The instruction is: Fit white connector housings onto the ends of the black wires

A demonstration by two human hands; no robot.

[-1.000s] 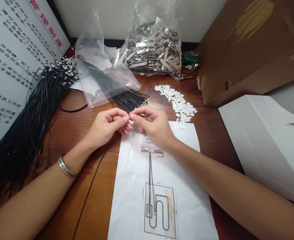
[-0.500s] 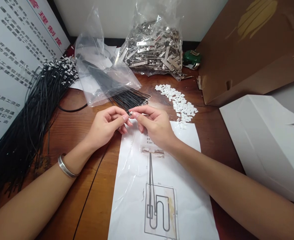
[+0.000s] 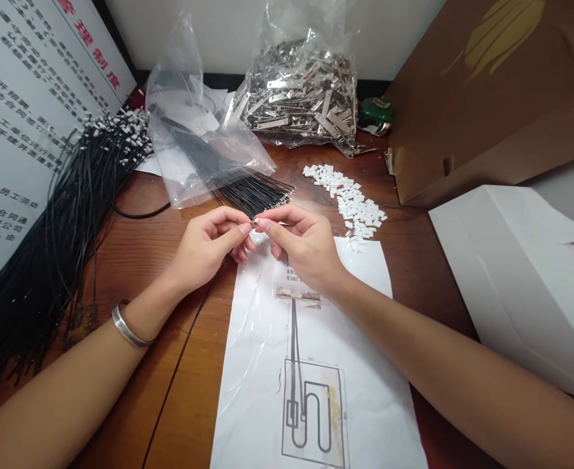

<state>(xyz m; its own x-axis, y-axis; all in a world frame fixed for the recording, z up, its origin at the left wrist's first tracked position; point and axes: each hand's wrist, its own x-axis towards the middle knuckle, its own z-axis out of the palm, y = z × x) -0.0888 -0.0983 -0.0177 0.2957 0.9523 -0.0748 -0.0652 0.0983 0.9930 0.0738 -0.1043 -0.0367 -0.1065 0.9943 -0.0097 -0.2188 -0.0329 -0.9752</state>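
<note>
Both hands meet fingertip to fingertip just above the wooden table (image 3: 135, 260). The left hand (image 3: 208, 247) and the right hand (image 3: 302, 247) each have thumb and forefinger pinched shut, with the other fingers loosely curled. Between them they nip a tiny glinting piece (image 3: 255, 223), too small to make out further.

Around them, a brown paper bag (image 3: 487, 98) leans at the far right, and a printed board (image 3: 17, 117) stands at the left. A white paper bag (image 3: 521, 273) lies right of the right forearm. A heap of black wires (image 3: 57, 241) with white tips sprawls along the left edge. A paper sheet (image 3: 316, 365) with a line drawing lies under the right wrist.

Beyond the hands, a clear bag (image 3: 193, 137) spills more black wires toward the fingertips. Next to it sits a bag of metal strips (image 3: 301, 98). A scatter of white pieces (image 3: 352, 198) lies just past the right hand. A green object (image 3: 372, 114) sits near the brown bag. A silver bracelet (image 3: 128, 326) circles the left wrist. A thin black wire (image 3: 184, 352) trails from under the left hand toward the near edge.
</note>
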